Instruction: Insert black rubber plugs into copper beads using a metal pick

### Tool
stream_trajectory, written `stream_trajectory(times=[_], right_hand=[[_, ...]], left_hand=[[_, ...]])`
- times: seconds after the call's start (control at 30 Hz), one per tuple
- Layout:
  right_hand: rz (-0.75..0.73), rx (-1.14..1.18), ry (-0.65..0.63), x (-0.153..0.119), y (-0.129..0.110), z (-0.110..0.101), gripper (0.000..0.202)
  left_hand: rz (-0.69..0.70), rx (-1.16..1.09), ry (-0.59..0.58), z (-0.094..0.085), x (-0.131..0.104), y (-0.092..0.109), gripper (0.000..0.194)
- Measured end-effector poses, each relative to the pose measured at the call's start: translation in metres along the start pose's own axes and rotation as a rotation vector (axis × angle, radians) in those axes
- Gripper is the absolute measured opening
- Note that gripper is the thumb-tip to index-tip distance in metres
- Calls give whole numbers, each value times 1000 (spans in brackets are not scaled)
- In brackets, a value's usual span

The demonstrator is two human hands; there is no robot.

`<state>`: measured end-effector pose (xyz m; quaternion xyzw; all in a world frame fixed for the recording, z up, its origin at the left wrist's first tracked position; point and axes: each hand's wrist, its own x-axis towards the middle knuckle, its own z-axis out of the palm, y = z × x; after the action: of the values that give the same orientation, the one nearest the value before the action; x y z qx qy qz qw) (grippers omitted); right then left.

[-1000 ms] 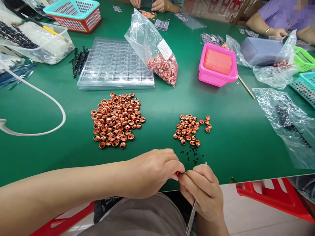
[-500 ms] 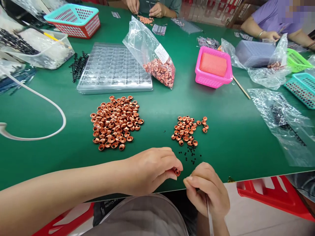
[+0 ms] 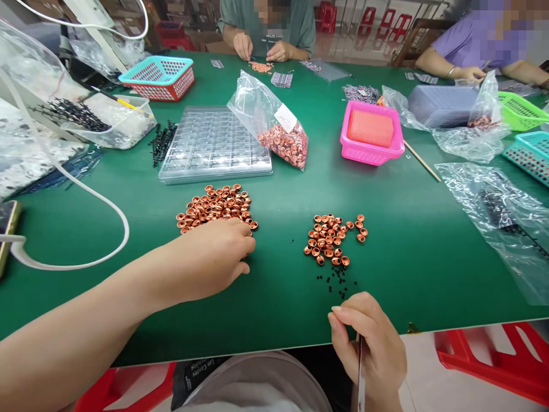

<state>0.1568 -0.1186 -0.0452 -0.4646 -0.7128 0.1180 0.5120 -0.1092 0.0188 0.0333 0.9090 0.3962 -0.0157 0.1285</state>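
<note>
A large heap of copper-coloured cup-shaped pieces [image 3: 214, 203] lies left of centre on the green table. My left hand [image 3: 214, 254] reaches over the near edge of this heap, its fingers bent down and their tips hidden. At the lower right my right hand [image 3: 371, 343] is closed around a thin metal tool [image 3: 361, 377], whose shaft points down out of the palm. Beyond that hand are tiny black dots [image 3: 338, 277] and a smaller group of copper pieces [image 3: 328, 234].
Clear stacked trays [image 3: 214, 143] stand behind the heap, beside a plastic bag of copper pieces [image 3: 285, 143]. A pink basket [image 3: 372, 154] holds a red block. A white cable [image 3: 86, 266] curves at left. Two people work across the table.
My left hand has moved left from beside my right hand to the large heap. The copper piece it held is no longer visible. The view has tilted up, and my right hand keeps the tool.
</note>
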Motion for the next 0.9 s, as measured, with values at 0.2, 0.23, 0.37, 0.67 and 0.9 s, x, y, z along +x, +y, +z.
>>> stream_trajectory(times=[0.2,0.23,0.37,0.67,0.9], right_hand=[[-9,6,20,-1,-1,0,33],[-7,6,20,-1,-1,0,33],[-10,-2,8,-1,-1,0,32],[-7,-7,1,-1,-1,0,35],[185,199,395,-2,1,1,22]], left_hand=[[-39,162,-156,-1,12,-3,20],[-53,187,-163,-3,14,0,17],[-10,91,-18,0,22,26,2],[76,-176,132,44,59,55,11],[117,-243,160,48,51,57,12]])
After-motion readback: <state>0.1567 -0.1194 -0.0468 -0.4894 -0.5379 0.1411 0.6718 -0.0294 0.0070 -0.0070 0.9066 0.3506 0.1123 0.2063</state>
